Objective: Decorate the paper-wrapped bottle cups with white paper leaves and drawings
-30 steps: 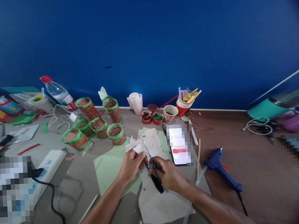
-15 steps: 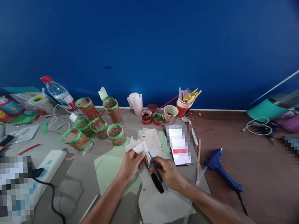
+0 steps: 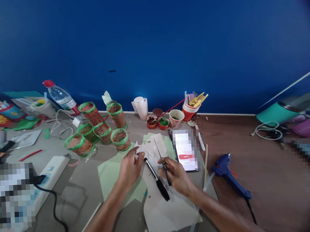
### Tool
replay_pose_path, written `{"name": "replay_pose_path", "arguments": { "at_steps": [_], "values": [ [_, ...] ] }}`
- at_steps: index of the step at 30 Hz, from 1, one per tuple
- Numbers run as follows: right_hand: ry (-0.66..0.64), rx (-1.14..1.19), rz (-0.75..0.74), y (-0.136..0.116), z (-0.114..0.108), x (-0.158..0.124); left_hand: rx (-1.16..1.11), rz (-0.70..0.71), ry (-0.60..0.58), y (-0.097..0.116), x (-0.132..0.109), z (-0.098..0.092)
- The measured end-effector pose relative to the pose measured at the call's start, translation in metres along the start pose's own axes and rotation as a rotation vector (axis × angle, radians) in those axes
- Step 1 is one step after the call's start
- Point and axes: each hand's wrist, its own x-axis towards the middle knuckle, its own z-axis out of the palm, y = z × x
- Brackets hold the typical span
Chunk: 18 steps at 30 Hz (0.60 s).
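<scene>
My left hand (image 3: 131, 164) pinches a small piece of white paper (image 3: 139, 149) between thumb and fingers. In my right hand (image 3: 175, 173) is a pair of scissors (image 3: 160, 155), its blades pointing up and away, apart from the paper piece. Between the hands a black-capped marker (image 3: 158, 181) lies on a larger cut sheet of white paper (image 3: 162, 216). Light green paper (image 3: 110, 177) lies under and beside my left hand. Just beyond my right hand is a phone (image 3: 185, 150) with a lit, blurred screen.
Several brown cups with green rims (image 3: 80, 144) stand back left, near a tilted water bottle (image 3: 63, 96). Small paint pots (image 3: 163, 122) and a cup of yellow utensils (image 3: 191, 110) line the wall. A blue glue gun (image 3: 230, 174) lies right; a power strip (image 3: 50, 177) lies left.
My hands have moved apart. The scissors have come away from the paper to the right, and my left hand has drawn the paper piece slightly left and nearer.
</scene>
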Motion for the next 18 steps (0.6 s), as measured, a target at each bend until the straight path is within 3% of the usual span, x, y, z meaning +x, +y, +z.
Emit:
{"name": "replay_pose_path", "arguments": {
  "at_steps": [8,13,15,18],
  "values": [
    [0.012,0.132,-0.011,-0.006,-0.002,-0.001,0.086,0.248,0.103,-0.009,-0.003,0.008],
    [-0.130,0.309,-0.051,-0.010,-0.008,-0.003,0.084,0.489,0.050,-0.006,-0.005,0.012],
    [-0.184,0.411,-0.037,-0.009,-0.010,-0.003,-0.003,0.462,0.029,-0.004,-0.005,0.011],
    [-0.346,0.603,0.054,-0.002,-0.013,-0.003,-0.294,0.290,-0.032,0.001,-0.007,0.009]
  ]
}}
